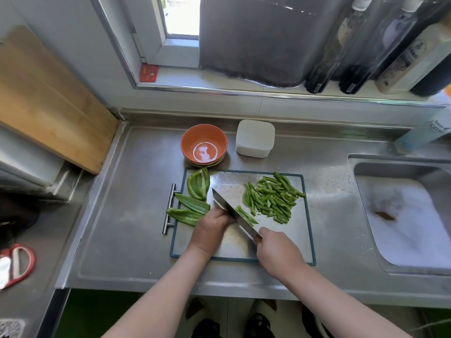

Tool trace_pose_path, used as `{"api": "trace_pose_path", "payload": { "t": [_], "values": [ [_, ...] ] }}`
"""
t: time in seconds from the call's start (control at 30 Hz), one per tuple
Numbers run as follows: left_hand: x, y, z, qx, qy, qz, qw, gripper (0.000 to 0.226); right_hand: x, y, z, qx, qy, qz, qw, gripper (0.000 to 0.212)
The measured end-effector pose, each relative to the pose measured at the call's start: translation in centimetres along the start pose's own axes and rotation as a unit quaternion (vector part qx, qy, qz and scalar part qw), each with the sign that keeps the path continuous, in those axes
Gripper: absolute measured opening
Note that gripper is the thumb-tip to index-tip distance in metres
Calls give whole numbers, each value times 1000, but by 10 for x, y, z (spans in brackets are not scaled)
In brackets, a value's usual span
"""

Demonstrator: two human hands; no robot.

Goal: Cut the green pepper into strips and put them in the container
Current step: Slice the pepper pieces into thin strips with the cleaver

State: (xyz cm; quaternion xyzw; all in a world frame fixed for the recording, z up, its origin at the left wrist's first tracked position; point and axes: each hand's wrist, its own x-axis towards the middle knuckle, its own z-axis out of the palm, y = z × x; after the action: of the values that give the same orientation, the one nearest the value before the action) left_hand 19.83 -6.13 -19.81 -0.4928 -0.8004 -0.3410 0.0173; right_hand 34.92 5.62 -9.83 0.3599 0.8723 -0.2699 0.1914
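Observation:
A steel cutting board [300,240] with a dark rim lies on the counter. A heap of green pepper strips [273,198] covers its right part. Uncut pepper pieces [192,203] lie at its left edge, one curved piece [199,182] further back. My right hand [275,252] grips the handle of a knife [234,213], whose blade slants across the board with a few strips [245,214] lying against it. My left hand [211,225] is curled beside the blade, fingertips down; what it holds down is hidden. A white container [255,139] stands behind the board.
An orange bowl [203,145] sits on stacked bowls behind the board's left corner. A sink [405,215] with foamy water is to the right. Bottles [361,45] line the windowsill. A wooden board [48,98] leans at the left.

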Motion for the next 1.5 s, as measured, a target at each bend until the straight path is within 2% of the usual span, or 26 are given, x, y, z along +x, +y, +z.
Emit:
{"api": "trace_pose_path", "payload": {
  "t": [0.1,0.2,0.3,0.77,0.9,1.03,1.5],
  "values": [
    [0,0,2,2,7,1,1000,16,13,-7,2,13,-8,5,1000,14],
    [1,0,0,-5,-6,1,1000,2,23,-13,0,25,-9,9,1000,15],
    [0,0,-3,-11,-28,-4,1000,17,23,-9,0,28,-9,10,1000,17],
    [2,3,-8,32,-31,10,999,15,20,-14,-4,26,-3,6,1000,16],
    [3,2,-7,39,-24,15,999,4,7,-8,-6,19,16,-14,1000,20],
    [3,0,-6,42,-15,6,999,23,-5,-4,-3,2,30,-24,999,20],
    [-1,-1,-5,29,-7,-16,999,25,-5,2,0,-2,8,-11,1000,19]
  ]
}}
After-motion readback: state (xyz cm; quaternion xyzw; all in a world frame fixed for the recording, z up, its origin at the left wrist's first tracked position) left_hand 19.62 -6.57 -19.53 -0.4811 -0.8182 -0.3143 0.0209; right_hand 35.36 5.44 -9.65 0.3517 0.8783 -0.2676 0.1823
